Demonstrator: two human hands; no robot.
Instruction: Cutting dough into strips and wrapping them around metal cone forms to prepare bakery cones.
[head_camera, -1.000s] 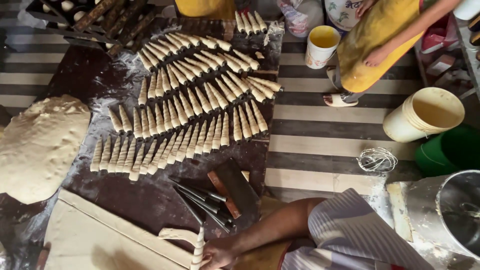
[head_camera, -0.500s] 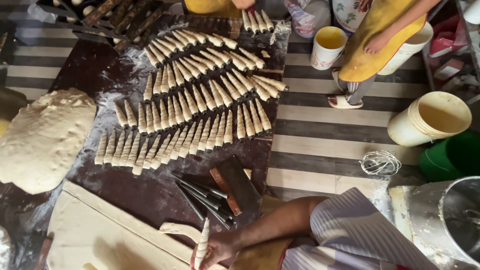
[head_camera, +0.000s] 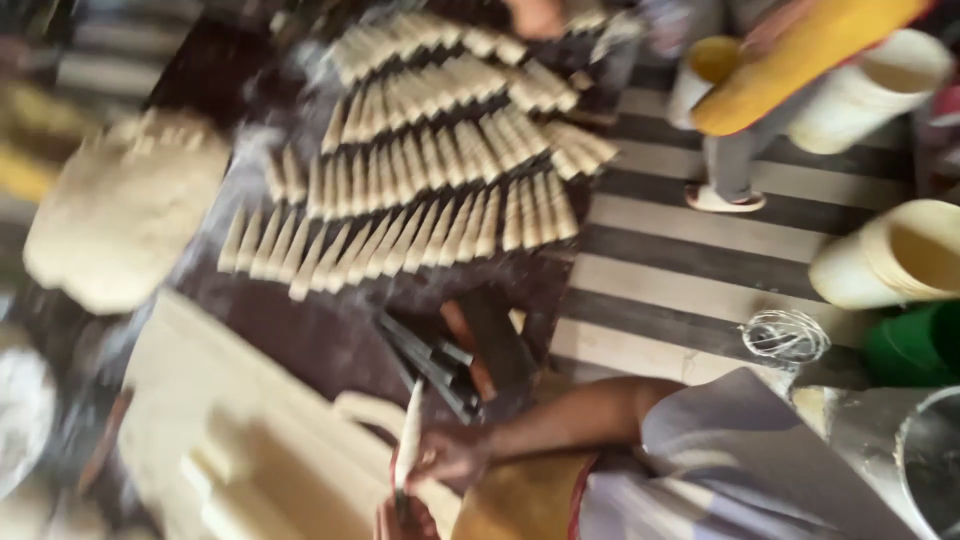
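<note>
Dough stick (head_camera: 409, 438), one, pale and thin, standing nearly upright near the bottom edge of the head view, over the near edge of a flat rolled dough sheet (head_camera: 230, 440). Pinched at its lower part by the fingers (head_camera: 432, 462) of the right hand (head_camera: 448, 458), closed around it, with the upper end rising free above them. Met from below by the left hand (head_camera: 405, 518), only partly in view at the frame's bottom edge; grip there too blurred and cut off to judge.

Farther up on the dark counter (head_camera: 320, 340): rolled dough sticks (head_camera: 430, 170) laid side by side in about four fanned rows, blurred, too many and too smeared for an exact count, several dozen at least. One big mound of dough (head_camera: 125, 220) at the left, apart from the rows. A few dark metal tools (head_camera: 435, 360) bunched just beyond the right hand, between it and the nearest row; number not clear.

On the striped floor (head_camera: 680, 260) at the right: three pale buckets, one at the top (head_camera: 710, 70), one at the upper right corner (head_camera: 870, 90), one lower (head_camera: 890, 255). One green tub (head_camera: 915, 345) just below that last bucket. One wire whisk (head_camera: 785, 335) beside it. One metal pot (head_camera: 930, 460) at the lower right corner. Another person's leg and sandalled foot (head_camera: 728, 195) under a yellow garment, standing on the stripes
</note>
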